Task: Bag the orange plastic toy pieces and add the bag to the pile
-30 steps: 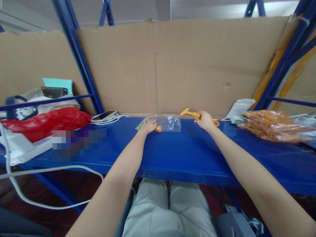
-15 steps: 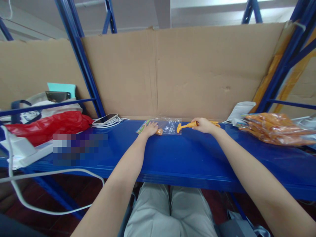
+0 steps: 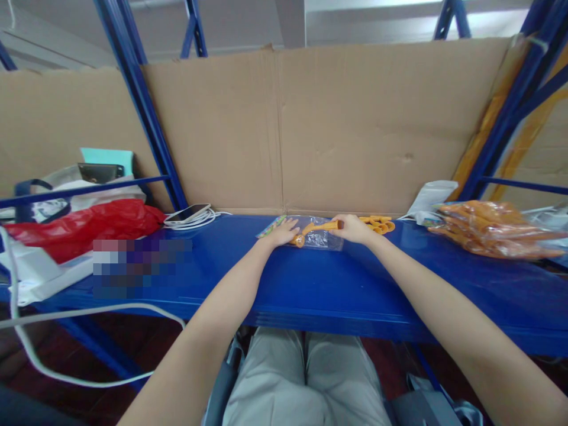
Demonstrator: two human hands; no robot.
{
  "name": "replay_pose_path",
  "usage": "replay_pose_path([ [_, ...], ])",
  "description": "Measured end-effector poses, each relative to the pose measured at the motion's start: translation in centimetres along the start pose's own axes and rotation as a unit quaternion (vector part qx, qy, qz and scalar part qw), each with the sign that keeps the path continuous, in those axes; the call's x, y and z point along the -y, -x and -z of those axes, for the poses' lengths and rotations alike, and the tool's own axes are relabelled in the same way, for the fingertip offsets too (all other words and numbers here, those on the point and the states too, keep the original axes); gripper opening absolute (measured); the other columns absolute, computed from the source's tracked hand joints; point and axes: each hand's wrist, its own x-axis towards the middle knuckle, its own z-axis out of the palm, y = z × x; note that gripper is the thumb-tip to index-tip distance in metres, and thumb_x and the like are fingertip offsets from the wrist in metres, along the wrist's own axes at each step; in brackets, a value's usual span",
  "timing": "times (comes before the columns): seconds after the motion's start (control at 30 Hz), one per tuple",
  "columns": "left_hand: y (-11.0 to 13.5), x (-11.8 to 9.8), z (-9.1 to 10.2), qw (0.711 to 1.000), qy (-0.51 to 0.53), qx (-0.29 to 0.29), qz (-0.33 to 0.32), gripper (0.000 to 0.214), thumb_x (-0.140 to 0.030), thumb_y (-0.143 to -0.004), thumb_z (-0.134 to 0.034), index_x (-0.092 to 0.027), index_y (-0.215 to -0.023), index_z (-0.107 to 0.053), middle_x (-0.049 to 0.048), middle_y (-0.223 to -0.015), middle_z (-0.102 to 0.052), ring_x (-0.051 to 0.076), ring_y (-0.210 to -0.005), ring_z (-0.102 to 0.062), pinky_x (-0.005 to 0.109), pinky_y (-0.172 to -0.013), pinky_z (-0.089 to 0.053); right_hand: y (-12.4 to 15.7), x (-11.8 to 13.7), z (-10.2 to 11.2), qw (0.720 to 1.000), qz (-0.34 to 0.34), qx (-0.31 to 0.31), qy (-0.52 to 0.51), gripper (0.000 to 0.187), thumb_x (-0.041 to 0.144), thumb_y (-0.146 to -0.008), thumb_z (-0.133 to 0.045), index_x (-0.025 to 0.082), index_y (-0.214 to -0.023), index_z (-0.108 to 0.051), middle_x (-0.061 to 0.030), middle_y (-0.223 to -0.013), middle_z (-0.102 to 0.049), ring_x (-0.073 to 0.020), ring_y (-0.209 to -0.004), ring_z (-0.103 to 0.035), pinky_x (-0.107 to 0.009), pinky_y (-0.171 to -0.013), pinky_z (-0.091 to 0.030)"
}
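Observation:
My left hand (image 3: pixel 284 232) lies flat with its fingers stretched out on a clear plastic bag (image 3: pixel 332 242), by the end with a colourful printed card (image 3: pixel 269 228). An orange round plastic part (image 3: pixel 298 241) shows beside this hand; whether it is inside the bag I cannot tell. In my right hand (image 3: pixel 351 228), closed fingers hold the wide end of an orange plastic toy piece with a long stem (image 3: pixel 326 226). Its narrower end points left, over the bag and close to my left hand. Several orange ring-shaped pieces (image 3: pixel 379 225) lie just right of my right hand.
Clear-wrapped orange pieces (image 3: pixel 497 231) are heaped at the right of the blue table (image 3: pixel 310 290). A phone (image 3: pixel 189 214) with a white cable, a red bag (image 3: pixel 89 228) and a white box (image 3: pixel 33 260) lie left. A cardboard panel (image 3: pixel 346 130) stands behind.
My right hand has moved left, bringing the orange toy piece over the bag. My left hand and the bag have shifted a little right. More of the orange ring-shaped pieces shows.

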Motion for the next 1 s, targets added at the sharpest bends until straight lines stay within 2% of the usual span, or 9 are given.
replay_pose_path([
  [0.13, 0.3, -1.0, 0.1, 1.000, 0.022, 0.009, -0.019, 0.063, -0.045, -0.096, -0.027, -0.018, -0.153, -0.032, 0.0040, -0.162, -0.022, 0.019, -0.152, -0.014, 0.035, -0.123, -0.018, 0.0, 0.6, -0.6, 1.000, 0.006, -0.005, -0.013, 0.029, 0.022, -0.078, -0.067, 0.014, -0.105, -0.074, -0.0096, -0.103, -0.076, -0.0239, -0.094, -0.070, -0.033, -0.086, -0.052],
  [0.3, 0.4, -1.2, 0.1, 0.999, 0.025, 0.019, -0.015, 0.067, -0.047, -0.096, -0.025, -0.015, -0.154, -0.029, 0.0039, -0.162, -0.021, 0.020, -0.152, -0.014, 0.032, -0.123, -0.014, 0.0, 0.6, -1.1, 0.998, 0.022, 0.004, -0.059, 0.053, 0.016, -0.076, -0.068, 0.014, -0.129, -0.066, -0.0098, -0.128, -0.067, -0.0258, -0.118, -0.064, -0.034, -0.101, -0.047],
  [0.4, 0.4, -1.1, -0.1, 0.999, 0.029, 0.017, -0.018, 0.066, -0.047, -0.096, -0.024, -0.016, -0.154, -0.030, 0.0032, -0.162, -0.022, 0.020, -0.152, -0.014, 0.033, -0.123, -0.013, 0.2, 0.5, -1.3, 0.998, 0.031, 0.028, -0.044, 0.052, 0.016, -0.076, -0.068, 0.016, -0.128, -0.067, -0.0078, -0.127, -0.068, -0.0254, -0.113, -0.067, -0.033, -0.098, -0.050],
  [0.53, 0.2, -1.2, -0.3, 0.999, 0.032, 0.014, -0.023, 0.063, -0.044, -0.097, -0.026, -0.017, -0.153, -0.033, 0.0027, -0.162, -0.022, 0.020, -0.152, -0.014, 0.034, -0.124, -0.011, 0.5, 1.0, -1.7, 0.997, 0.046, 0.068, 0.014, 0.036, 0.015, -0.079, -0.063, 0.021, -0.113, -0.075, -0.0055, -0.107, -0.076, -0.0258, -0.100, -0.072, -0.030, -0.087, -0.053],
  [0.63, 0.1, -1.5, -0.5, 0.998, 0.039, 0.008, -0.039, 0.060, -0.041, -0.096, -0.030, -0.020, -0.152, -0.035, 0.0012, -0.161, -0.025, 0.018, -0.152, -0.015, 0.034, -0.124, -0.011, 0.8, 1.7, -2.0, 0.995, 0.050, 0.067, 0.052, 0.042, 0.018, -0.084, -0.058, 0.023, -0.125, -0.069, -0.0084, -0.117, -0.073, -0.0274, -0.109, -0.068, -0.032, -0.090, -0.051],
  [0.77, 0.1, -2.2, -0.6, 0.994, 0.094, -0.023, -0.054, 0.059, -0.037, -0.096, -0.035, -0.019, -0.152, -0.036, 0.0018, -0.161, -0.029, 0.016, -0.150, -0.023, 0.031, -0.123, -0.017, 1.0, 2.3, -2.6, 0.995, 0.009, 0.047, 0.088, 0.054, 0.026, -0.090, -0.054, 0.021, -0.144, -0.050, -0.0127, -0.131, -0.065, -0.0288, -0.119, -0.063, -0.035, -0.097, -0.049],
  [0.9, 0.1, -2.2, -0.2, 0.984, 0.151, -0.099, 0.005, 0.055, -0.025, -0.097, -0.026, -0.013, -0.150, -0.038, 0.0041, -0.156, -0.041, 0.014, -0.145, -0.036, 0.028, -0.120, -0.027, 0.9, 2.4, -3.0, 0.994, -0.031, 0.056, 0.089, 0.047, 0.028, -0.091, -0.053, 0.018, -0.138, -0.053, -0.0147, -0.129, -0.066, -0.0288, -0.118, -0.063, -0.033, -0.094, -0.049],
  [1.0, 0.1, -1.5, -0.1, 0.983, 0.138, -0.112, 0.033, 0.055, -0.018, -0.094, -0.031, -0.015, -0.147, -0.043, 0.0034, -0.151, -0.048, 0.018, -0.143, -0.040, 0.032, -0.120, -0.029, 0.8, 2.1, -3.1, 0.993, -0.060, 0.060, 0.079, 0.041, 0.027, -0.091, -0.053, 0.015, -0.130, -0.055, -0.0170, -0.119, -0.070, -0.0288, -0.109, -0.068, -0.031, -0.086, -0.051],
])
